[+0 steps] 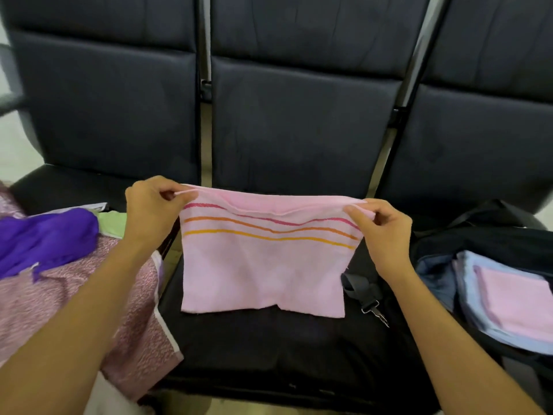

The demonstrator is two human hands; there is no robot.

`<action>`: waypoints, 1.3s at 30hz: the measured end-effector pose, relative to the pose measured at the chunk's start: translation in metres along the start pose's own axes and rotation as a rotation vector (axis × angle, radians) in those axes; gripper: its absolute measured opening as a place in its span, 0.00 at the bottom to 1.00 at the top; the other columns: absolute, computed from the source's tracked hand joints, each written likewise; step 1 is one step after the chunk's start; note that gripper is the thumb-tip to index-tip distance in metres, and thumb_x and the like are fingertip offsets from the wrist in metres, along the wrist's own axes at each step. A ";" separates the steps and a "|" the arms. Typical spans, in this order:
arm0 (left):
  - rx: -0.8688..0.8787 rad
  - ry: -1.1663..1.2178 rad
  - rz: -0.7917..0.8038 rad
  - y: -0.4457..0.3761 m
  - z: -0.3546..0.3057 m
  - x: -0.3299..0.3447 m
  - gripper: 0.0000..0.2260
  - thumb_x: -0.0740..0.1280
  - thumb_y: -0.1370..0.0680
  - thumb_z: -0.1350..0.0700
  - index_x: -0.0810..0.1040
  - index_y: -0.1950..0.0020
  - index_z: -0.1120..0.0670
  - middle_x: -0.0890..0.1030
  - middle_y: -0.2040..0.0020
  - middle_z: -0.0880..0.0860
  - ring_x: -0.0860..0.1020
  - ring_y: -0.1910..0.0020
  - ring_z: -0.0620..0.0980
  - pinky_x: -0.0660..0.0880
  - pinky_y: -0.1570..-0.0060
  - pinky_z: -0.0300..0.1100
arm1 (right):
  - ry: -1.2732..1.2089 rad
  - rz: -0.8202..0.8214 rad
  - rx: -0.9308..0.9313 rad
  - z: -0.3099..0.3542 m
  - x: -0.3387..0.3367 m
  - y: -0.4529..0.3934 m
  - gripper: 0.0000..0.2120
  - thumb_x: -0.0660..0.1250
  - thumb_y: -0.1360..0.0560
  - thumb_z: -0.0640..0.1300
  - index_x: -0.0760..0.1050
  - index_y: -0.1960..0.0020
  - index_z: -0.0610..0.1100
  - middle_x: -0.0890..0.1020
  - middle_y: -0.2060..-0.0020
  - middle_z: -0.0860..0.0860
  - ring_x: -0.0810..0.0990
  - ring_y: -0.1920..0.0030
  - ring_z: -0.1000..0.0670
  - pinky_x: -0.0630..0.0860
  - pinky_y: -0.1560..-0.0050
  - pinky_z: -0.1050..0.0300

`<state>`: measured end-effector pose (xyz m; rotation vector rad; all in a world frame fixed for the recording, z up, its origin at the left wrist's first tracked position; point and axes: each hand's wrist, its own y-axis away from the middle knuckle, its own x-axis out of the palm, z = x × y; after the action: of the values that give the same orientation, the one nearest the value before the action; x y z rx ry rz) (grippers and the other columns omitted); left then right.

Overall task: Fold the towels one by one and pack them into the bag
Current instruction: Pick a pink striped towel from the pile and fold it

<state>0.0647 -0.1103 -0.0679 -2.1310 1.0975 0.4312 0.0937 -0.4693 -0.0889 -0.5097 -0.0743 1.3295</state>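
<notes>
I see my left hand [152,205] and right hand [386,232] pinching the top corners of a pink striped cloth towel [260,274]. Its lower edge touches the black seat [269,345].

Head view, my notes. Pink towel [260,265] held up over the middle black seat [269,348], doubled over, three stripes near its top, lower edge resting on the cushion. Left hand [152,211] pinches the top left corner; right hand [386,232] pinches the top right corner. To my left I see a heap: purple cloth [45,238] on a pink patterned cloth [74,310], a bit of green cloth [112,221] behind. To my right, black bag [478,235] lies open, folded light blue towel [475,307] and folded pink towel [517,298] inside. Strap clip [372,307] lies beside the bag.
</notes>
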 end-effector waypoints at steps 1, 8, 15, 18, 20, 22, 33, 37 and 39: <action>-0.001 0.015 -0.015 0.001 -0.003 -0.005 0.10 0.74 0.27 0.56 0.84 0.49 0.60 0.84 0.55 0.57 0.78 0.60 0.50 0.72 0.59 0.34 | -0.044 -0.006 0.021 0.005 -0.003 0.001 0.03 0.74 0.26 0.40 0.83 0.52 0.42 0.85 0.55 0.49 0.84 0.54 0.52 0.81 0.54 0.61; 0.074 0.032 -0.012 0.007 -0.020 -0.018 0.11 0.68 0.22 0.57 0.82 0.44 0.60 0.83 0.49 0.57 0.77 0.53 0.48 0.72 0.53 0.34 | -0.334 -0.025 0.221 0.022 -0.015 0.012 0.03 0.73 0.26 0.39 0.83 0.52 0.42 0.86 0.53 0.44 0.85 0.54 0.46 0.83 0.55 0.55; 0.069 0.093 0.001 0.009 -0.028 -0.021 0.11 0.68 0.22 0.56 0.82 0.43 0.59 0.81 0.52 0.50 0.79 0.54 0.47 0.72 0.57 0.31 | -0.540 0.031 0.377 0.032 -0.031 0.007 0.19 0.75 0.36 0.48 0.82 0.48 0.41 0.85 0.52 0.47 0.85 0.51 0.47 0.82 0.54 0.54; 0.057 0.104 -0.010 0.007 -0.033 -0.018 0.12 0.68 0.23 0.55 0.82 0.42 0.58 0.79 0.52 0.48 0.78 0.53 0.47 0.72 0.55 0.32 | -0.537 0.037 0.385 0.033 -0.033 0.005 0.21 0.76 0.40 0.50 0.82 0.50 0.41 0.86 0.56 0.50 0.85 0.54 0.49 0.82 0.56 0.57; 0.048 0.143 -0.023 0.006 -0.035 -0.018 0.11 0.69 0.23 0.55 0.82 0.42 0.57 0.80 0.51 0.47 0.79 0.54 0.46 0.72 0.55 0.32 | -0.539 0.036 0.376 0.033 -0.033 0.003 0.22 0.76 0.40 0.51 0.82 0.50 0.42 0.86 0.56 0.50 0.85 0.54 0.50 0.82 0.56 0.58; 0.050 0.180 -0.034 0.005 -0.036 -0.017 0.11 0.70 0.23 0.55 0.82 0.43 0.56 0.81 0.52 0.47 0.79 0.57 0.42 0.73 0.56 0.31 | -0.545 0.002 0.372 0.033 -0.032 0.000 0.20 0.76 0.39 0.50 0.83 0.50 0.42 0.86 0.54 0.51 0.85 0.52 0.51 0.82 0.55 0.58; 0.122 0.114 -0.053 -0.006 -0.035 -0.016 0.08 0.69 0.22 0.56 0.82 0.47 0.59 0.81 0.54 0.52 0.78 0.57 0.48 0.72 0.58 0.30 | -0.263 -0.143 0.033 0.030 -0.032 -0.009 0.04 0.72 0.25 0.36 0.84 0.51 0.41 0.86 0.56 0.50 0.85 0.52 0.50 0.81 0.52 0.58; 0.173 0.059 -0.100 -0.007 -0.033 -0.021 0.09 0.69 0.22 0.58 0.79 0.43 0.59 0.79 0.53 0.54 0.75 0.60 0.46 0.72 0.56 0.31 | 0.125 -0.025 -0.196 0.023 -0.036 -0.008 0.08 0.73 0.25 0.37 0.83 0.46 0.38 0.84 0.53 0.46 0.83 0.51 0.50 0.81 0.48 0.57; 0.234 -0.027 -0.093 -0.008 -0.029 -0.022 0.12 0.68 0.22 0.60 0.78 0.39 0.60 0.80 0.49 0.58 0.77 0.54 0.51 0.74 0.49 0.39 | 0.273 -0.020 -0.289 0.021 -0.036 -0.009 0.11 0.72 0.25 0.38 0.82 0.43 0.40 0.84 0.51 0.47 0.82 0.50 0.51 0.80 0.47 0.62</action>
<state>0.0579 -0.1149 -0.0316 -1.9551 0.9780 0.2727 0.0855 -0.4981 -0.0585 -0.9291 -0.0456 1.2242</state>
